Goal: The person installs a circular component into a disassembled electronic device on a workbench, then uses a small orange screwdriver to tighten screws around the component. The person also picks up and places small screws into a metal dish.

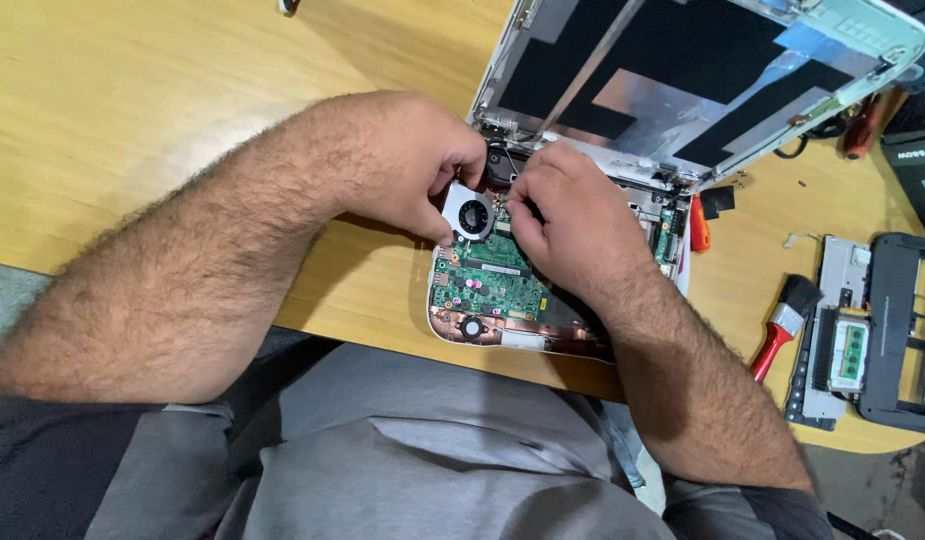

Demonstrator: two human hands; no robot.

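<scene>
Laptop is already opened up: bottom shell w/ green mainboard is bare, no keyboard cover over it, and lid is tilted back showing its inner foil and black patches. So the strip-down looks well advanced, I judge; the small fan is at this moment in work, it sits at the top left corner of the board, tilted, maybe half lifted. Board itself seems not yet taken out.

Left hand is closed, fingers pinching the fan's silver housing from above-left. Right hand is just beside it, fingertips pressed together on sth small at the fan's right edge; what exactly, I cannot tell.

Fan: square silver frame, round black rotor.

Right of the right hand, well apart: red-handled brush, a removed black frame part, and a red screwdriver close by the laptop.
</scene>
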